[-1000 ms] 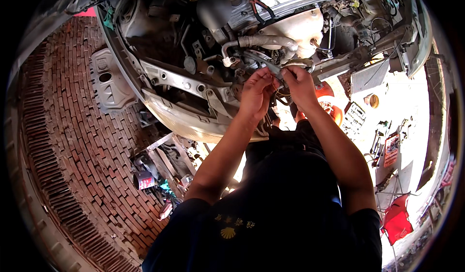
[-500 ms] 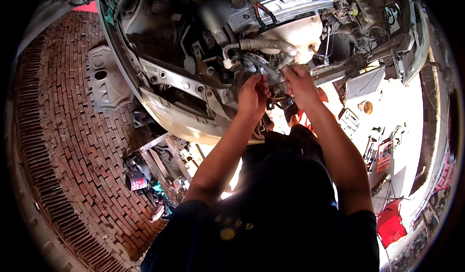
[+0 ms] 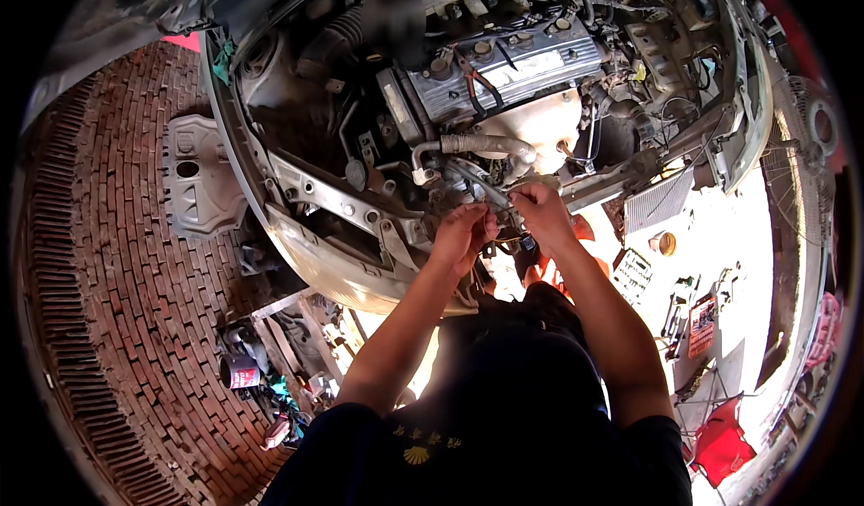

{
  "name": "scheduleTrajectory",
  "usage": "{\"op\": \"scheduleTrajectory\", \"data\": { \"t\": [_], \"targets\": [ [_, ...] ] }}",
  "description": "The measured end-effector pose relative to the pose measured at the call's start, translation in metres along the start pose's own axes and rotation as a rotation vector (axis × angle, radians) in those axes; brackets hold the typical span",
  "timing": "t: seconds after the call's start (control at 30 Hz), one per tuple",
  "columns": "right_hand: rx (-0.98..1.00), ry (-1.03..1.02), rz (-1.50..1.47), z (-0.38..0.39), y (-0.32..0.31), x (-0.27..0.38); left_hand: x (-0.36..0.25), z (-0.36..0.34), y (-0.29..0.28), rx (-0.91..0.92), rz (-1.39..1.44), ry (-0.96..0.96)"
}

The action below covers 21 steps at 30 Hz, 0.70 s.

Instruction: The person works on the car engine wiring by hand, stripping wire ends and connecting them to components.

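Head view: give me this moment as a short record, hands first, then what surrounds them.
Left hand: fingers curled, at the front of the open engine bay; anything in its grip is too small to tell
Right hand: beside it, thumb and fingers pinched; contents likewise unclear
Wire: thin, yellowish, near and between the hands
Pliers: lying on the silver engine cover
Left side: brick paving, grey moulded panel
Right side: tool case, red fabric

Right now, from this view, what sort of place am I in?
Likely a car repair area: an exposed engine bay, pliers resting on the engine's valve cover, and what looks like an open tool case on the sunlit ground.
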State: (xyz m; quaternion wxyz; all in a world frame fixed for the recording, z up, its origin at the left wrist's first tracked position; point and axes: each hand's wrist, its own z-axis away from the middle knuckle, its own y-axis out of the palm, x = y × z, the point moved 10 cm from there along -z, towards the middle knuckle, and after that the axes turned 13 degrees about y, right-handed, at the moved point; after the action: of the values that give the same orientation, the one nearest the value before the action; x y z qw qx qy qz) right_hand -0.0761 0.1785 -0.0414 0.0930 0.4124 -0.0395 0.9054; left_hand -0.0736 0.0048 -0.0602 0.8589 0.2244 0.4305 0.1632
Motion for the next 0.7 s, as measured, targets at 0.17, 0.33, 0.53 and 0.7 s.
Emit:
{"op": "scheduleTrajectory", "data": {
  "t": [0.17, 0.33, 0.53, 0.7],
  "targets": [
    [-0.036, -0.02, -0.029, -0.002, -0.003, 0.001, 0.001, -0.002, 0.0, 0.05, 0.116, -0.02],
    [0.032, 0.092, -0.211, -0.014, -0.001, -0.01, 0.006, -0.007, -0.007, 0.025, 0.224, -0.007],
    [0.074, 0.101, -0.333, -0.021, 0.0, -0.01, 0.004, -0.009, -0.005, 0.021, 0.305, 0.029],
    [0.034, 0.079, -0.251, -0.026, -0.001, -0.013, 0.004, -0.012, -0.007, 0.01, 0.266, 0.052]
  ]
}}
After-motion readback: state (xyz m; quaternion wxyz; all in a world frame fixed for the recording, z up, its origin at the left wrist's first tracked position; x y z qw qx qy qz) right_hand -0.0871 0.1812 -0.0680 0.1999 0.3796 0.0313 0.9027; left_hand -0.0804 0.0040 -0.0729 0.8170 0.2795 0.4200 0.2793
